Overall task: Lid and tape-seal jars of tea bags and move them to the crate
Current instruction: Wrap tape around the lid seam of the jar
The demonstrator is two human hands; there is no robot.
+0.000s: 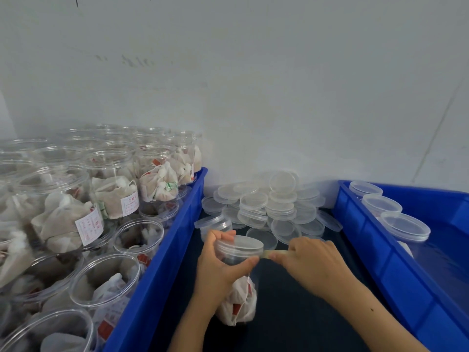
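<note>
A plain white wall backs a dark table (291, 308) squeezed between two blue bins. At the centre of the table stands the jar (238, 283), upright, its long axis vertical, tea bags packed in its lower half and a clear lid (241, 243) already seated on top. The left hand (220, 262) wraps the jar's neck from 9 o'clock, fingers over the far rim and thumb pressed on the near side just under the lid. The right hand (309, 257) sits at 3 o'clock of the jar, fingers pinched on a strip of tape (266, 254) that runs level from it to the lid seam. So the tape meets the jar crosswise to its axis, and winding it round likely needs the left hand to turn the jar while the right keeps tension. The crate (406, 262) with sealed jars lies at 3 o'clock, nearer the right hand. Loose lids (274, 207) are heaped at 12 o'clock; the left bin (157, 262) of unlidded jars sits at 9 o'clock.
</note>
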